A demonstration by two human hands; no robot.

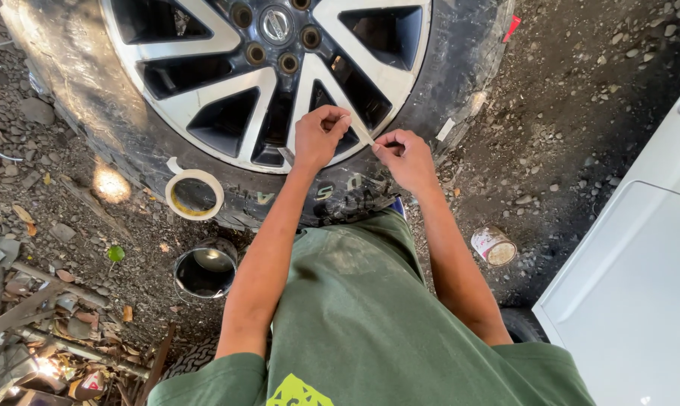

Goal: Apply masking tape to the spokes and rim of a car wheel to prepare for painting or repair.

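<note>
A car wheel with a silver spoked alloy rim (205, 98) and a dusty black tyre (77, 83) lies flat on the gravel in front of me. My left hand (319, 137) and my right hand (401, 158) pinch the two ends of a short strip of pale masking tape (360, 131), stretched between them over the rim's near edge. A roll of masking tape (194, 194) rests on the tyre's sidewall to the left of my left arm.
An open metal can (206, 268) stands on the ground near my left elbow. A small tin (493, 246) lies on its side to the right. A white car body panel (640, 256) fills the right edge. Scrap and debris (47, 331) lie at bottom left.
</note>
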